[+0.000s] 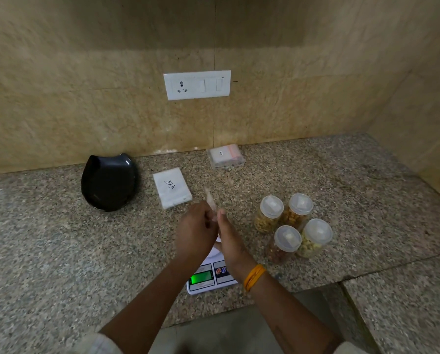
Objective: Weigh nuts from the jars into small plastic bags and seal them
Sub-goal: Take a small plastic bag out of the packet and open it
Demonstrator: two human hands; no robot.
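My left hand (196, 231) and my right hand (227, 236) meet above the white kitchen scale (208, 277), whose green display is lit. Between their fingers they pinch a small clear plastic bag (210, 200) that sticks up and looks blurred. Whether it holds anything cannot be told. Several clear jars with pale lids stand to the right: one with yellowish nuts (268, 213), one with golden pieces (298, 209), one with brown nuts (285, 242) and one with cashews (314, 237).
A pack of bags marked 4x6 (171, 187) lies behind the hands. A second pack with a red strip (225, 155) lies by the wall. A black plate (107, 182) sits at the left. The counter steps at the right front (354, 279).
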